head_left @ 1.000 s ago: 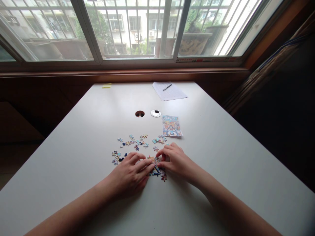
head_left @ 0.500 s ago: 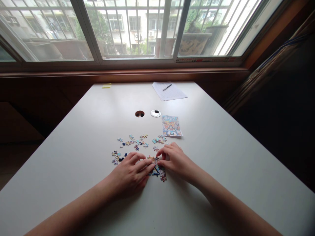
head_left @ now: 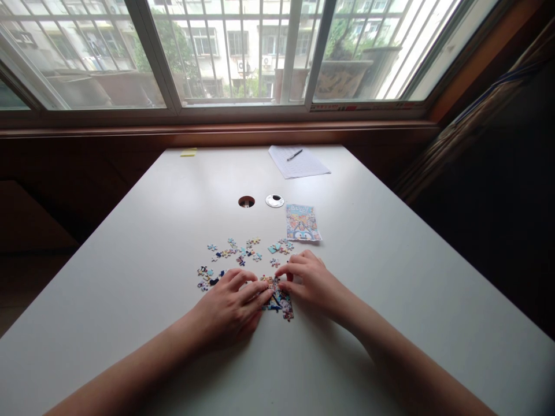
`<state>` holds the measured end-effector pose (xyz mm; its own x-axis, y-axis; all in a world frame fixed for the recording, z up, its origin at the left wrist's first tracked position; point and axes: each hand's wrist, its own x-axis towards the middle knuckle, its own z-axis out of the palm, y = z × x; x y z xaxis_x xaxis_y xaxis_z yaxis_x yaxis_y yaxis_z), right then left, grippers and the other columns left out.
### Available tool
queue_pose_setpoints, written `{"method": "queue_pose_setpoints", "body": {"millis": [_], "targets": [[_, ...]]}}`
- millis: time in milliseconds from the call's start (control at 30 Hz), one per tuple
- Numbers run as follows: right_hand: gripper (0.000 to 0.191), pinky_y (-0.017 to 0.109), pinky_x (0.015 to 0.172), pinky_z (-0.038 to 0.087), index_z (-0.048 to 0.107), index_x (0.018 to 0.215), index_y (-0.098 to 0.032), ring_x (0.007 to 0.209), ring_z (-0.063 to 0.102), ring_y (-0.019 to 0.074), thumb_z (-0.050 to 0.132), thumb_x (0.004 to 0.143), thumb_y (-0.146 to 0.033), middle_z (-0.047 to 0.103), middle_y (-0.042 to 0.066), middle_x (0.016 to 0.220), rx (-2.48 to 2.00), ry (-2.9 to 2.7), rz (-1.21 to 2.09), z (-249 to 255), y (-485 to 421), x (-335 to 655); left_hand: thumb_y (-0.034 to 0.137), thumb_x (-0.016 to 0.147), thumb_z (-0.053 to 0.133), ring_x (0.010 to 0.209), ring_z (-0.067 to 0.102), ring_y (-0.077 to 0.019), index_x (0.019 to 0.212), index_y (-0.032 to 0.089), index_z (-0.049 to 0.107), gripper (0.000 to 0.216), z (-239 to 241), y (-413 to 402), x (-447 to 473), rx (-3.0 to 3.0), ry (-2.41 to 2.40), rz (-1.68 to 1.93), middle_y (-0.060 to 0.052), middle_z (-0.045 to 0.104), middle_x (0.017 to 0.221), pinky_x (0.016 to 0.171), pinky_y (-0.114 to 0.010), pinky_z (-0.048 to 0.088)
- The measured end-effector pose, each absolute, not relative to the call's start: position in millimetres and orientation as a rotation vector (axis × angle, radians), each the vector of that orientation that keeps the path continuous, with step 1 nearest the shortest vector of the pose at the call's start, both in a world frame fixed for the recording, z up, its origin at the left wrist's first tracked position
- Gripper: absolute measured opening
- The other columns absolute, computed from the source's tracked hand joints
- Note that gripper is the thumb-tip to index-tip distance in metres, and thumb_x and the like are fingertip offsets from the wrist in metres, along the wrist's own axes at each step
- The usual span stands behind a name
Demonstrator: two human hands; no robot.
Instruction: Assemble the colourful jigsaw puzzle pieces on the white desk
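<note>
A partly joined jigsaw puzzle [head_left: 277,303] with a colourful print lies flat on the white table [head_left: 277,370]. My left hand [head_left: 236,303] rests over its left side, fingers stretched out and their tips on the joined pieces; the thumb is mostly hidden. At the upper right edge of the puzzle, my right hand [head_left: 306,280] has thumb and forefinger bent in a pinch around a small puzzle piece, largely covered by the fingertips. Loose puzzle pieces [head_left: 240,251] are scattered beyond my hands, and more dark and light loose pieces [head_left: 209,277] lie left of my left hand.
A printed picture sheet [head_left: 302,222] lies past my right hand. Farther back are a round table hole [head_left: 246,201], a silver grommet cover [head_left: 274,200], paper sheets [head_left: 299,164] with a pen [head_left: 295,155] on top, and a yellow note [head_left: 188,152]. A barred window stands behind.
Both hands stay at the puzzle in almost the same pose. The right fingertips have shifted very slightly; the loose pieces lie as before.
</note>
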<state>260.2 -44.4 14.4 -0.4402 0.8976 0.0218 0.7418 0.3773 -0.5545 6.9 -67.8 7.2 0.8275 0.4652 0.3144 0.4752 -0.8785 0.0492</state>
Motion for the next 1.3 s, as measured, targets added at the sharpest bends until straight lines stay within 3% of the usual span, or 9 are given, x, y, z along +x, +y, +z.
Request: {"method": "queue_pose_setpoints", "body": {"millis": [1300], "targets": [[0.015, 0.037, 0.086, 0.041, 0.081, 0.096, -0.03, 0.091, 0.054, 0.0223, 0.07, 0.09, -0.021, 0.068, 0.004, 0.086, -1.376, -2.332, 0.598, 10.8, -42.6, 262.1, 0.024, 0.096, 0.058, 0.116, 0.052, -0.0256, 0.138, 0.02, 0.055, 0.043, 8.8, -68.2, 8.9, -2.975, -0.774, -0.503, -0.007, 0.063, 0.134, 0.102, -0.044, 0.045]]}}
